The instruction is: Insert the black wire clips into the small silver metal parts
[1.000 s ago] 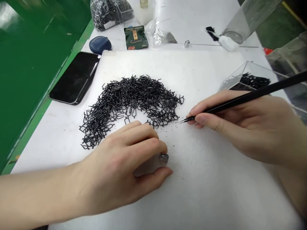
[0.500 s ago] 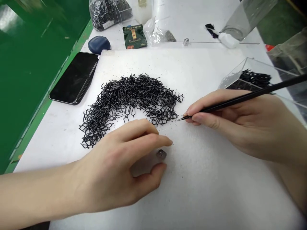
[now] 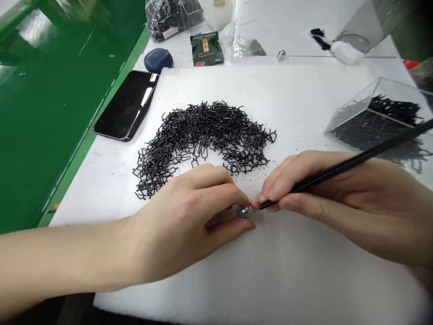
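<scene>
A small shiny metal piece (image 3: 245, 212) sits between the thumb and forefinger of my left hand (image 3: 182, 221), low over the white mat (image 3: 304, 280). My right hand (image 3: 324, 198) grips a slim black pen-like tool (image 3: 341, 170), whose fine tip meets the metal piece. Beyond my left hand, an arched heap of small black forked parts (image 3: 203, 128) lies on the mat, with dark specks scattered near its right end.
A phone (image 3: 126, 106) and a blue rounded object (image 3: 158, 60) lie at the left. Along the back are a green packet (image 3: 206, 48), plastic bags (image 3: 164, 18) and a small metal nut (image 3: 281, 55). A clear box (image 3: 382, 117) of black parts stands right.
My left thumb and forefinger have closed around the metal piece. The tool tip in my right hand has moved from beside the heap to that piece. The camera view has shifted slightly.
</scene>
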`<state>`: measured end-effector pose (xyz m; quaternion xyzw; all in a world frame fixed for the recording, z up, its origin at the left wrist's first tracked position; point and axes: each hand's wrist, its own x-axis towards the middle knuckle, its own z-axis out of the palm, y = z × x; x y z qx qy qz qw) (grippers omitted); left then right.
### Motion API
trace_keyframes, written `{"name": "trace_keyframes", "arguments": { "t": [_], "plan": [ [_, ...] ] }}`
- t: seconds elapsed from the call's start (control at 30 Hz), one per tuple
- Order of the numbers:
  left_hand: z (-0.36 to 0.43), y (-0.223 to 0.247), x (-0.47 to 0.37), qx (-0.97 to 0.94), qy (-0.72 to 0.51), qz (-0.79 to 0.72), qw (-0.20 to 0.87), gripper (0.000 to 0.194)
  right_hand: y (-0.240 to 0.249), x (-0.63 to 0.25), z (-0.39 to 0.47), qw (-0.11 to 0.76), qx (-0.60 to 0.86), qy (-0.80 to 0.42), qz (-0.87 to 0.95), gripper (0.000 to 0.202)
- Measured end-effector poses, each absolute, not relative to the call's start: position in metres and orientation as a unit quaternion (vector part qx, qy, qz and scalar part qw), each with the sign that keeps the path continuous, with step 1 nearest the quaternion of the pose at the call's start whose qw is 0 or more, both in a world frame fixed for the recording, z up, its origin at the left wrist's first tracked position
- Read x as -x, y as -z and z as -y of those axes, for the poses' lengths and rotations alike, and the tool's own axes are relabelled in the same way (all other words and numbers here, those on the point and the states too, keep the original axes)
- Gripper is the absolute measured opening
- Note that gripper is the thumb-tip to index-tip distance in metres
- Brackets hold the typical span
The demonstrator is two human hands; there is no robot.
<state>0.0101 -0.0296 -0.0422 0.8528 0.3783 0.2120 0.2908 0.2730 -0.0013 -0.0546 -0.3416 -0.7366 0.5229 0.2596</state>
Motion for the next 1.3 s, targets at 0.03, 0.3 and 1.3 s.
{"name": "trace_keyframes", "arguments": {
  "t": [0.03, 0.3, 1.3],
  "plan": [
    [0.030, 0.041, -0.010, -0.853, -0.211, -0.378, 0.292, 0.007, 0.056, -0.273, 0.001, 0.261, 0.341, -0.520, 0.738, 0.027],
    [0.029, 0.041, -0.012, -0.856, -0.206, -0.382, 0.282, 0.008, 0.057, -0.277, 0.004, 0.265, 0.346, -0.507, 0.744, 0.022],
    [0.030, 0.042, -0.011, -0.857, -0.204, -0.382, 0.280, 0.008, 0.061, -0.279, 0.008, 0.288, 0.350, -0.474, 0.755, 0.030]
  ]
}}
